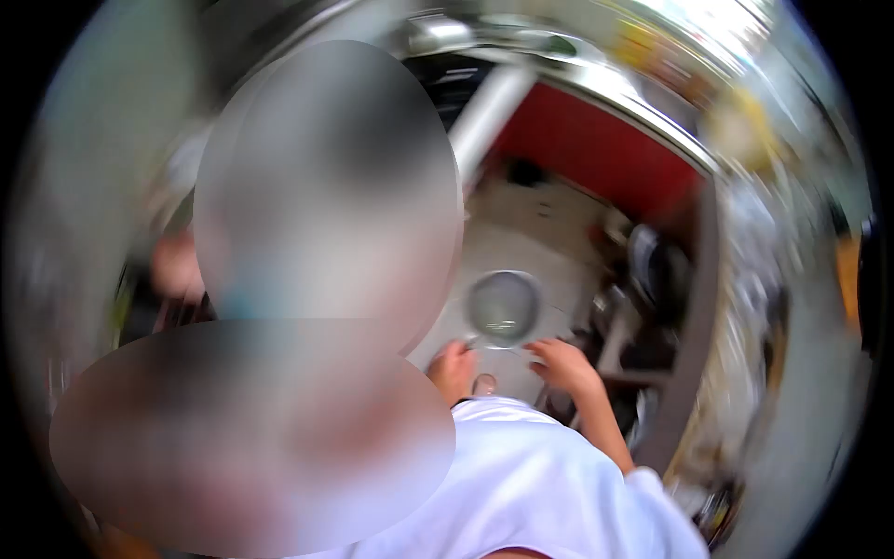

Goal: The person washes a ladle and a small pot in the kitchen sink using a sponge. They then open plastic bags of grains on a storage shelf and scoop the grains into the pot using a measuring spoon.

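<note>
A round grey metal bowl (503,303) is in front of me, with a shiny patch near the bottom of its inside. At the near left of its rim is my left hand (453,369), with its fingers closed at the edge. My right hand (561,363) reaches the near right of the same rim, fingers bent against it. Blur hides exactly how the fingertips meet the metal. Below the bowl, between my hands, a bare foot (484,384) shows.
A counter (596,79) with a red panel (596,144) runs along the back. Dark pans and other items fill an open shelf (643,376) at right. To the left stands another person, mostly masked by blurred ovals, with one hand (177,267) visible. Pale floor tiles (531,247) lie ahead.
</note>
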Motion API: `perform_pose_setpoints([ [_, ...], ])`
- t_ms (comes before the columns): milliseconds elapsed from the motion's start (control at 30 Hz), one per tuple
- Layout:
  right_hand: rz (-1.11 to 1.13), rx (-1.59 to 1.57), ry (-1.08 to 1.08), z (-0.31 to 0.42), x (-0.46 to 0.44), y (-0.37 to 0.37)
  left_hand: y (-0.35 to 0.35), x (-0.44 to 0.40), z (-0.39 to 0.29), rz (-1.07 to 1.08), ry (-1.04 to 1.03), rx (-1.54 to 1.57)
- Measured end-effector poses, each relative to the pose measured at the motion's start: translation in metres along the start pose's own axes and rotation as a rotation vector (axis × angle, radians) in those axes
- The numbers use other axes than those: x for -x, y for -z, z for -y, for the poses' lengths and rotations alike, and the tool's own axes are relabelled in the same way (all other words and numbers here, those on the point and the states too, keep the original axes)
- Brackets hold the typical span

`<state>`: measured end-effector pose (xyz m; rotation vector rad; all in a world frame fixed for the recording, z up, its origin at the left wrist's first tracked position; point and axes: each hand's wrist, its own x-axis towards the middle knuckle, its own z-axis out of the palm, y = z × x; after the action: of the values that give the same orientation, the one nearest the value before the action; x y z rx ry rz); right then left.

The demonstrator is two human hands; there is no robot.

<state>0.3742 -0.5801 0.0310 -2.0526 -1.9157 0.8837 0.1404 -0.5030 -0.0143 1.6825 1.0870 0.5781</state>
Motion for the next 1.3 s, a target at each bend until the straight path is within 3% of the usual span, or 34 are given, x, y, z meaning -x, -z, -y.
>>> perform_pose_setpoints([
  [67,-0.026,-0.021,-0.112,-0.011,0.013,-0.003,-0.001,-0.02,-0.022,0.199,0.073,0.217],
  [167,-0.163,-0.117,-0.362,-0.016,0.035,0.009,-0.016,-0.061,-0.032,0.374,0.013,0.269],
  [267,-0.196,-0.126,-0.503,-0.009,0.058,0.006,-0.022,-0.097,-0.058,0.603,0.063,0.318],
  [367,-0.362,-0.144,-0.573,-0.008,0.071,0.002,-0.036,-0.142,-0.067,0.795,-0.049,0.283],
  [467,-0.444,-0.162,-0.681,0.013,0.096,0.002,-0.048,-0.164,-0.085,0.891,-0.186,0.252],
  [633,-0.64,-0.299,-0.753,0.04,0.13,-0.017,-0.078,-0.181,-0.123,1.018,-0.165,0.231],
  [833,-0.843,-0.368,-0.805,0.061,0.184,-0.015,-0.129,-0.172,-0.185,1.076,-0.236,0.208],
  [1133,-1.048,-0.417,-0.899,0.074,0.258,0.0,-0.198,-0.166,-0.285,0.977,-0.448,0.276],
  [1300,-1.007,-0.46,-0.959,0.076,0.265,-0.002,-0.212,-0.186,-0.297,0.865,-0.449,0.35],
])
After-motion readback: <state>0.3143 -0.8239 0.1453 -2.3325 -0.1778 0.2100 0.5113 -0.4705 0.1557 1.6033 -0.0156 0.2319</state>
